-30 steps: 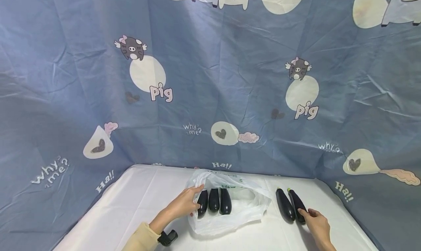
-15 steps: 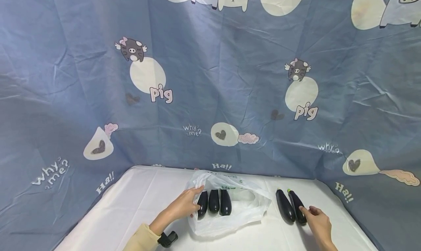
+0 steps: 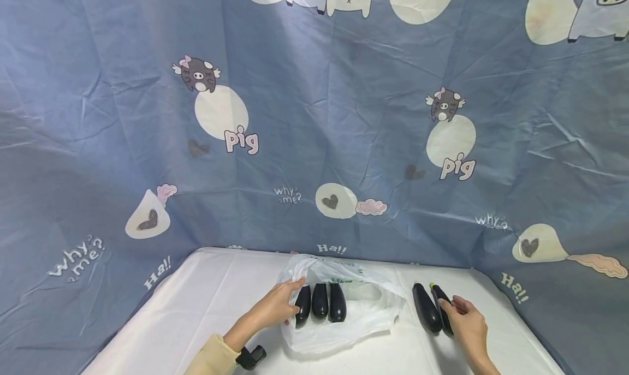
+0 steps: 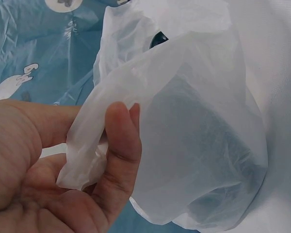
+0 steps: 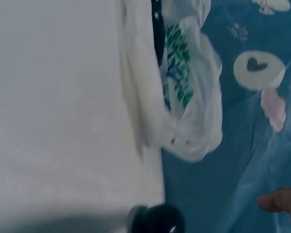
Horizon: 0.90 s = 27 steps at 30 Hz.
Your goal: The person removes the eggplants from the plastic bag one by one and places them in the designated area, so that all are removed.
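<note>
Shifted slightly up the outer eggplant [image 3: 445, 322] right of the bag [image 3: 326, 340], the right hand [image 3: 470, 325] is laid against it, grip unclear, while the bag's edge is pinched by the left hand [image 3: 276, 305], three eggplants [image 3: 320, 302] already bagged, two left outside.

The place was curtained off, the kind of room unclear: blue fabric [image 3: 304, 146] printed with cartoon pigs [image 3: 199, 75] hung at twelve o'clock, nine and three, around a white worktop [image 3: 221, 287] at six.
</note>
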Available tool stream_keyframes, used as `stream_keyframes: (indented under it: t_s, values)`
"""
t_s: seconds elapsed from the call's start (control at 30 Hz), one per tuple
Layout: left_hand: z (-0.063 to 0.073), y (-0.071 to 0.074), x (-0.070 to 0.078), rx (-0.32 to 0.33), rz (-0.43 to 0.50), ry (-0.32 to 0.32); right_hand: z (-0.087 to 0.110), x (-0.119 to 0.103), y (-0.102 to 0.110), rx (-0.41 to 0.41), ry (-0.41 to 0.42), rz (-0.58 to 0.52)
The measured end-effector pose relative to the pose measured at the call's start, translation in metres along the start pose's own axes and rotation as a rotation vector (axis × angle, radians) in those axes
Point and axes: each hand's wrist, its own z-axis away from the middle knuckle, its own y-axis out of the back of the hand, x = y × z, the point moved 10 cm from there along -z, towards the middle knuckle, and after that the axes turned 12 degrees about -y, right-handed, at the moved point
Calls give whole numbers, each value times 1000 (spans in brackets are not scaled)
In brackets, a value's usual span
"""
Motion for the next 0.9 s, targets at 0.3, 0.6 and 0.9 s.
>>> stream_keyframes:
  t_s: [0.3,0.6,0.9]
  values:
    - [1,-2,-3,-3,20,21,33,-30,-18,-146,47,-36]
    - [0,-3,-2,-3,26,19,56,-49,-42,-215,125,-13]
    - [0,-2,-3,-11,26,26,73,-68,-63,-243,167,-34]
